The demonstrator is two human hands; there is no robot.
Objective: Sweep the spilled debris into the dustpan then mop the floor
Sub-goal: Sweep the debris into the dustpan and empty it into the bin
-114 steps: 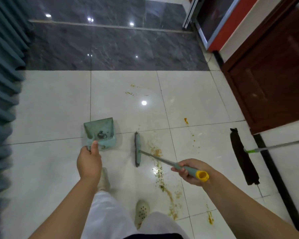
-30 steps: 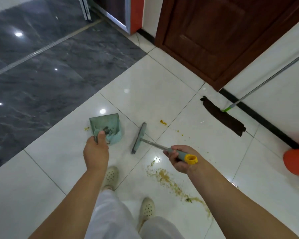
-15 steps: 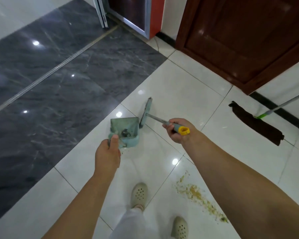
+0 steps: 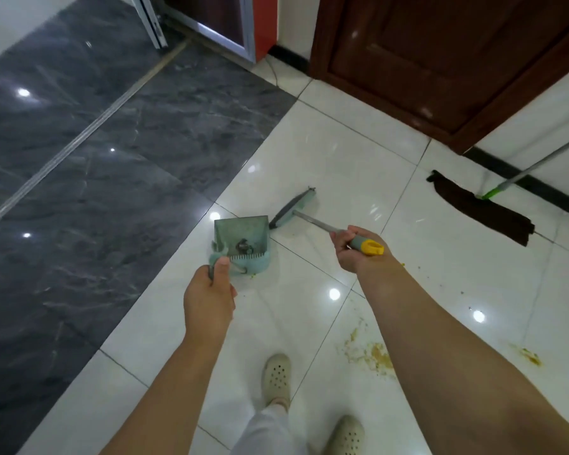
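Sweep step in hand. Our left hand [image 4: 209, 298] grips dustpan [image 4: 242, 239] handle; right hand [image 4: 355, 249] grips broom [image 4: 293, 208], head just beside pan mouth. Debris [image 4: 372, 353] lies near feet, unswept. Next: bring broom & pan to it. Mop [image 4: 480, 208] waits by wall.

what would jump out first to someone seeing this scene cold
Two hands at centre: the left hand grips a teal dustpan, the right hand a broom by its yellow-tipped handle. Yellowish debris smears the white tile near the feet, and a dark mop lies by the wall at right.
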